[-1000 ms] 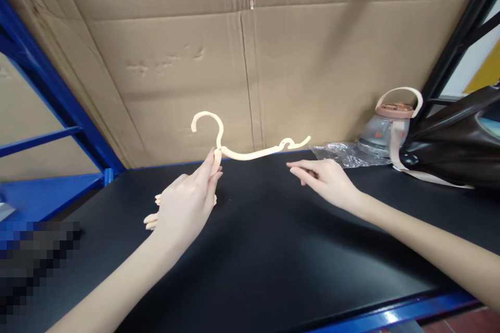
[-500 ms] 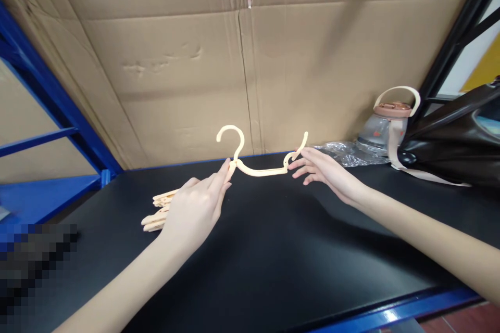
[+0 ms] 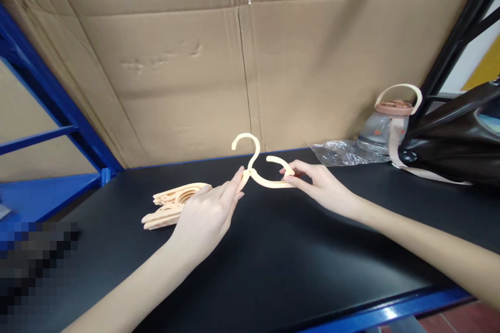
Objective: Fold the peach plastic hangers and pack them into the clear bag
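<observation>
A cream plastic folding hanger (image 3: 269,184) is held up between both hands over the black tabletop (image 3: 250,260), its hook pointing upward. My left hand (image 3: 209,208) is closed on the hanger's left part just below the hook, hiding much of that side. With thumb and fingers, my right hand (image 3: 318,182) pinches the hinged right end, whose tip section is folded up and inward toward the hook. Beside and behind my left hand lies a stack of folded hangers (image 3: 167,210) in the same cream colour, partly covered by the hand.
A cardboard sheet (image 3: 175,78) stands along the back edge. At the right are a clear water bottle (image 3: 378,130) with a strap, a crumpled plastic bag (image 3: 338,153) and a black bag (image 3: 461,130). A blue metal frame (image 3: 58,93) rises at the left.
My right hand has gone from spread fingers to a pinch on the hanger's right end, folding its tip section inward. My left hand and the hanger have shifted slightly right and down.
</observation>
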The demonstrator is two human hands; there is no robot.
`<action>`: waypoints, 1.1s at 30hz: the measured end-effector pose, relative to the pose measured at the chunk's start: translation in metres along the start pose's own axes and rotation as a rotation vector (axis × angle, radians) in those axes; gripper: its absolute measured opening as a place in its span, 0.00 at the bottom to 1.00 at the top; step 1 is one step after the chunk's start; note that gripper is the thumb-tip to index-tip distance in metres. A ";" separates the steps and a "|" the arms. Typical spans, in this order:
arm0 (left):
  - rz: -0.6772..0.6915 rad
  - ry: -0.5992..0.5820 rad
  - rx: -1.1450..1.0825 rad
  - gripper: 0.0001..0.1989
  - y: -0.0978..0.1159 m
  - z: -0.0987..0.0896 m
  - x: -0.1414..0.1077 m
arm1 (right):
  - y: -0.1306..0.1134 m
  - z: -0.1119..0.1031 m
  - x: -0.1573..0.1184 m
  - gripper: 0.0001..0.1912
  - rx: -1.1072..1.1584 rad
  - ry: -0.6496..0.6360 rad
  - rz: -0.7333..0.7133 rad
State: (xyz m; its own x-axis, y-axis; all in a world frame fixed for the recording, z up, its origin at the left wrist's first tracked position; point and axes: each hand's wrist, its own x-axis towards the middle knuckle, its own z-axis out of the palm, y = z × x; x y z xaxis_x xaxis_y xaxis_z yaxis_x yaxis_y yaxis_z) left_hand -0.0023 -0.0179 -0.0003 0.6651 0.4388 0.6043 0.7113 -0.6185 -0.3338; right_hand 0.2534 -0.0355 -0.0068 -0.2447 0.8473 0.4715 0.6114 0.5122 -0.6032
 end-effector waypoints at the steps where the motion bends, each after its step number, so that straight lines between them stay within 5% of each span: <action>1: 0.000 -0.003 -0.002 0.20 0.000 0.000 0.000 | -0.001 0.000 -0.001 0.09 -0.039 -0.011 -0.016; 7: 0.017 0.012 0.013 0.18 0.001 0.000 0.000 | -0.002 0.000 -0.002 0.15 -0.094 -0.062 -0.053; 16: -0.046 -0.052 -0.088 0.19 0.002 0.001 -0.002 | -0.001 -0.004 0.003 0.12 0.239 -0.088 0.058; 22: -0.318 -0.181 -0.395 0.10 0.007 -0.012 0.003 | 0.012 -0.024 0.018 0.08 0.568 0.317 0.217; 25: -0.460 -0.154 -0.598 0.07 0.005 -0.014 0.006 | 0.028 -0.036 0.024 0.18 0.652 0.614 0.247; 29: -0.548 -0.131 -0.685 0.11 0.000 -0.014 0.008 | 0.036 -0.044 0.024 0.27 0.242 0.751 0.100; 33: -0.524 -0.101 -0.594 0.09 -0.001 -0.016 0.010 | 0.018 -0.043 0.016 0.15 -0.560 0.548 -0.228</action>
State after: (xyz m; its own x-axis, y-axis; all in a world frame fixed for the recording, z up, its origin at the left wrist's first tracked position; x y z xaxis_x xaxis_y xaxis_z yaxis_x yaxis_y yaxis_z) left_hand 0.0001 -0.0239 0.0176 0.3150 0.8081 0.4978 0.7162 -0.5465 0.4340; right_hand 0.2922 -0.0186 0.0178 -0.0946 0.4675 0.8789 0.9119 0.3949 -0.1120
